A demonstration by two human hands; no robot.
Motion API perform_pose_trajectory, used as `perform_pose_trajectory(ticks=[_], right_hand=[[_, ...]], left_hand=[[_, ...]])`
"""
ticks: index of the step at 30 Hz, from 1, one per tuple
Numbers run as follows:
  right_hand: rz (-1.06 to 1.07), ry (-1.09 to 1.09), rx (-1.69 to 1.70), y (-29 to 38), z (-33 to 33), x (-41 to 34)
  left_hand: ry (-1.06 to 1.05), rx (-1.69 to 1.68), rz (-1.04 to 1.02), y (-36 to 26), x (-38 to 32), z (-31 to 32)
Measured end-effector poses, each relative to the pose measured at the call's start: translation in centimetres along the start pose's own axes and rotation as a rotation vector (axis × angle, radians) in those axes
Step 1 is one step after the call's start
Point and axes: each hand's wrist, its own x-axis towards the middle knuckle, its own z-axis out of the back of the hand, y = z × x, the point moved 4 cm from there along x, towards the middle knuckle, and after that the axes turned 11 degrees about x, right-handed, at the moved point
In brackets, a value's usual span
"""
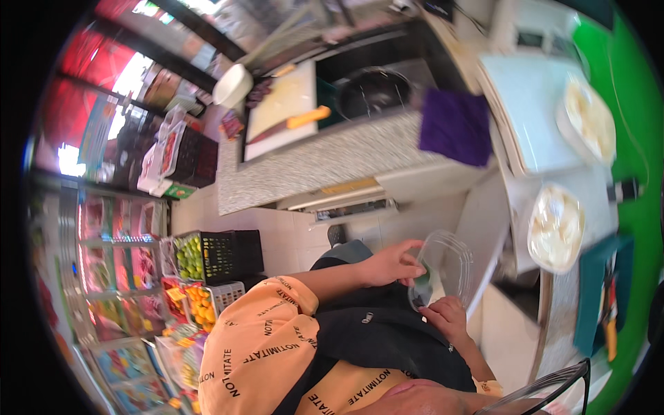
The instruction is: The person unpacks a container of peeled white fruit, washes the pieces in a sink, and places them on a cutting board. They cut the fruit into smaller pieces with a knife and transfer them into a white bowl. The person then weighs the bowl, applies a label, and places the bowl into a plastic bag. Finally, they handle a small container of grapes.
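Observation:
A clear plastic container or lid (450,259) is held in front of my dark apron (384,332). My left hand (397,263) grips its near left edge between thumb and fingers. Lower down, my right hand (445,317) pinches the bottom edge. To the right, a clear tray of pale food pieces (556,228) sits on a white surface. Another tray of pale pieces (589,119) lies beyond it, beside a white board (534,109). Both trays are apart from my hands.
A speckled counter (321,150) holds a yellow-handled knife (295,122) on a white cutting board (295,93), a dark basin (376,91) and a purple cloth (455,127). A teal tray (589,301) contains tools. Fruit crates (218,254) stand left.

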Motion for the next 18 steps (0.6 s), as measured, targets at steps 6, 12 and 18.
perform_pose_trajectory(ticks=[6, 12, 18], right_hand=[[0.19, 0.163, 0.048, 2.2, -7.4, 19.4], [-0.044, -0.069, 0.147, -0.2, -16.7, 37.2], [-0.221, 0.245, 0.16, -8.3, -27.6, 52.7]], left_hand=[[-0.454, -0.342, -0.334, 0.5, -12.6, 16.3], [-0.97, -0.51, -0.491, 5.5, -27.7, 34.4], [-1.149, -0.671, -0.463, 8.5, -34.8, 45.3]])
